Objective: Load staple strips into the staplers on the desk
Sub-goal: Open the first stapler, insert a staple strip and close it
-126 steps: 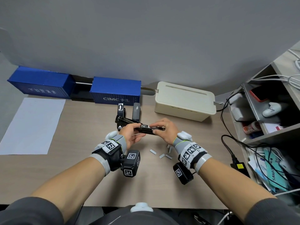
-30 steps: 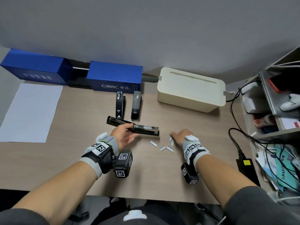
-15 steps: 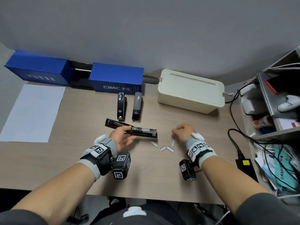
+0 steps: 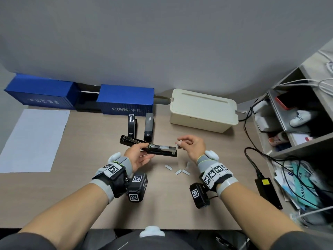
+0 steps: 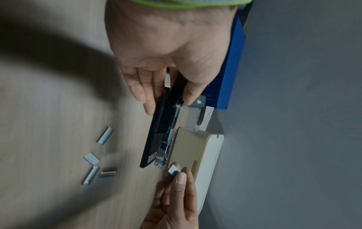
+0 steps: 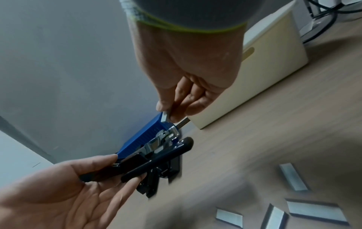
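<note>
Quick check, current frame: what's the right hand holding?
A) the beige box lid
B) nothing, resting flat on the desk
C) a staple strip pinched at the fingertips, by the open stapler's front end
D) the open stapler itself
C: the right hand pinches a staple strip just off the front end of the open stapler, which the left hand holds.

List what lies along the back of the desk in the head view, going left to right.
Left blue container box → second blue container box marked CIMC → cream lidded box → shelf unit with cables.
</note>
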`<state>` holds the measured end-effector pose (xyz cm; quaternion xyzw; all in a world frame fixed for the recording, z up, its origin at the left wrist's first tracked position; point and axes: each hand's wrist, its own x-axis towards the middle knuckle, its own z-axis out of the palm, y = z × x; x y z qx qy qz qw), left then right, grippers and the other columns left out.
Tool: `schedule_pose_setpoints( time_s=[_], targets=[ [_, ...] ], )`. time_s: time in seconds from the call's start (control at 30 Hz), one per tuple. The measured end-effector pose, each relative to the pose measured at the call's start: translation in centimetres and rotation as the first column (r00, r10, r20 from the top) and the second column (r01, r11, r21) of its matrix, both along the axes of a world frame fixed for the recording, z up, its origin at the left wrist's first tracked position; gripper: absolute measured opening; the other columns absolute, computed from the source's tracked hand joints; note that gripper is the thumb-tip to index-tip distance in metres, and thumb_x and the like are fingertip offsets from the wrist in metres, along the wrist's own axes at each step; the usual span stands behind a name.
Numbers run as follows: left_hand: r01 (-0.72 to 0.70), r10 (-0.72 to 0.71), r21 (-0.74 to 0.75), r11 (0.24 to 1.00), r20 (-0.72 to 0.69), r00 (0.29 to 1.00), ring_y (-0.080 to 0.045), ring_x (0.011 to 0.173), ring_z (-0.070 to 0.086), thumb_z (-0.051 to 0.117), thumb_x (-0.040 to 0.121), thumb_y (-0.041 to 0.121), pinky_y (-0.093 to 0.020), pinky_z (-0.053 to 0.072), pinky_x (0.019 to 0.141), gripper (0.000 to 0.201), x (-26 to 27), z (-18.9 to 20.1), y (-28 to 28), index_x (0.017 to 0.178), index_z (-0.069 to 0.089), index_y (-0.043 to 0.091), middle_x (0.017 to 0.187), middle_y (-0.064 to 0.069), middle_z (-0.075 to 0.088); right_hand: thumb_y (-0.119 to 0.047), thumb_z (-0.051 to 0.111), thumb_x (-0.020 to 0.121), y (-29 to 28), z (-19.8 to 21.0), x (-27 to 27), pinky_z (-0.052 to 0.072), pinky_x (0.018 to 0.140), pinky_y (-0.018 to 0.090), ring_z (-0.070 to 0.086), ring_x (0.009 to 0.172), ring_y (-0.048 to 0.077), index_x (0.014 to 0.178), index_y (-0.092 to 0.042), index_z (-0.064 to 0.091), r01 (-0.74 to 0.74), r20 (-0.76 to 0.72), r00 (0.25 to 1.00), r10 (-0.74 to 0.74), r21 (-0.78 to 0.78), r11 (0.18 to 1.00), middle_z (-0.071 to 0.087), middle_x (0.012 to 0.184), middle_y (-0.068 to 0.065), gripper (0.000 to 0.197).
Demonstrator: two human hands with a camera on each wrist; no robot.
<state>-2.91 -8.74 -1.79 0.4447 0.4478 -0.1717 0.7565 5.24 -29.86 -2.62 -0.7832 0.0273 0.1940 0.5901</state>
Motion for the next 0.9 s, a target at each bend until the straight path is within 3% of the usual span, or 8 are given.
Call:
schedule_pose_setpoints(
  time_s=[0.1, 0.17, 0.3, 0.53, 0.7, 0.8, 0.9],
  targets=[
    [-0.001, 0.001, -0.011, 1.0, 0.001, 1.0, -0.019, 0.075, 0.072, 0.059, 0.092, 0.027, -0.025, 0.047, 0.067, 0.018, 0.0, 0.1, 0.0, 0.106, 0.059, 0.015, 0.096, -0.007, 0.07, -0.001, 0.071, 0.08, 0.6, 0.3, -0.2, 0.05, 0.062, 0.014, 0.064, 0.056, 0.002, 0.094, -0.007, 0.071, 0.032, -0.003, 1.0, -0.031, 0.03, 0.999, 0.07, 0.071, 0.003, 0.016],
    [-0.006, 0.006, -0.019, 1.0, 0.002, 1.0, -0.019, 0.073, 0.073, 0.059, 0.092, 0.027, -0.026, 0.048, 0.069, 0.018, 0.0, 0.1, 0.2, 0.105, 0.06, 0.015, 0.096, -0.008, 0.071, 0.0, 0.07, 0.079, 0.9, 0.7, -0.3, 0.053, 0.063, 0.018, 0.064, 0.057, 0.006, 0.091, -0.01, 0.072, 0.043, -0.003, 0.999, -0.043, 0.032, 0.999, 0.07, 0.071, 0.005, 0.015],
    [-0.008, 0.008, -0.018, 1.0, 0.009, 1.0, -0.023, 0.082, 0.071, 0.061, 0.091, 0.026, -0.026, 0.05, 0.072, 0.016, 0.1, 0.3, 0.3, 0.104, 0.06, 0.015, 0.097, -0.009, 0.071, 0.001, 0.069, 0.08, 1.1, 1.3, -0.5, 0.051, 0.059, 0.014, 0.066, 0.054, 0.005, 0.091, -0.007, 0.071, 0.031, 0.035, 0.999, -0.03, -0.001, 1.0, 0.069, 0.067, 0.007, 0.014],
    [-0.016, 0.016, -0.012, 1.0, 0.015, 1.0, -0.021, 0.077, 0.073, 0.061, 0.091, 0.026, -0.026, 0.05, 0.071, 0.016, 0.5, 0.5, 0.5, 0.102, 0.06, 0.015, 0.1, -0.009, 0.072, -0.002, 0.071, 0.078, 1.2, 1.5, -0.3, 0.053, 0.065, 0.023, 0.061, 0.052, 0.01, 0.075, -0.023, 0.069, -0.002, 0.09, 0.996, 0.009, -0.072, 0.997, 0.068, 0.065, 0.004, 0.021],
    [-0.013, 0.013, -0.014, 1.0, 0.014, 1.0, -0.018, 0.065, 0.074, 0.062, 0.091, 0.027, -0.025, 0.05, 0.066, 0.02, 0.6, 0.4, 0.5, 0.107, 0.06, 0.015, 0.097, -0.008, 0.072, -0.008, 0.074, 0.077, 1.6, 1.4, -0.2, 0.048, 0.063, 0.017, 0.055, 0.051, 0.001, 0.075, -0.024, 0.07, -0.018, 0.112, 0.993, 0.035, -0.146, 0.989, 0.067, 0.064, -0.002, 0.016],
    [-0.02, 0.02, -0.009, 1.0, 0.012, 1.0, -0.019, 0.067, 0.074, 0.063, 0.09, 0.027, -0.026, 0.051, 0.066, 0.022, 0.8, 0.5, 0.6, 0.108, 0.06, 0.014, 0.097, -0.009, 0.073, -0.01, 0.074, 0.077, 1.6, 1.3, -0.1, 0.047, 0.063, 0.02, 0.055, 0.055, 0.007, 0.078, -0.022, 0.072, -0.032, 0.109, 0.993, 0.051, -0.175, 0.984, 0.067, 0.066, 0.001, 0.012],
    [-0.024, 0.024, -0.009, 1.0, 0.01, 1.0, -0.02, 0.069, 0.075, 0.063, 0.09, 0.026, -0.026, 0.051, 0.066, 0.024, 0.9, 0.5, 0.6, 0.11, 0.061, 0.013, 0.1, -0.01, 0.072, -0.011, 0.075, 0.076, 1.8, 1.1, 0.1, 0.048, 0.065, 0.025, 0.055, 0.059, 0.01, 0.072, -0.027, 0.07, -0.03, 0.115, 0.992, 0.053, -0.189, 0.982, 0.068, 0.068, 0.001, 0.017]
  ],
)
